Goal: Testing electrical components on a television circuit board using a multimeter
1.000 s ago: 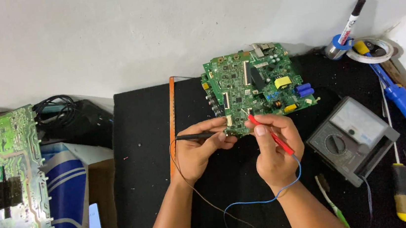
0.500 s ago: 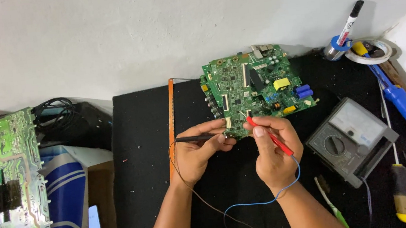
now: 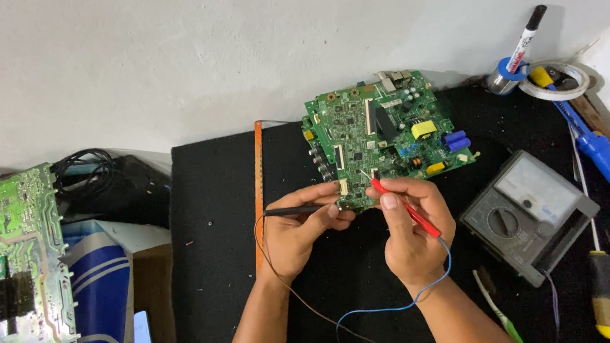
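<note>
Barely anything is shifting: we are keeping both probes on the near edge of the green printed circuit board (image 3: 384, 138), which is lying on the black work mat (image 3: 213, 225) as it was a second ago. Our left hand (image 3: 297, 228) is pinching the slim black test probe (image 3: 297, 210) between closed fingers; our right hand (image 3: 408, 232) is gripping the red test probe (image 3: 407, 211), its tip nudging slightly across the board. The grey analogue multimeter (image 3: 529, 213) is sitting just right, so the probing looks to be ongoing.
</note>
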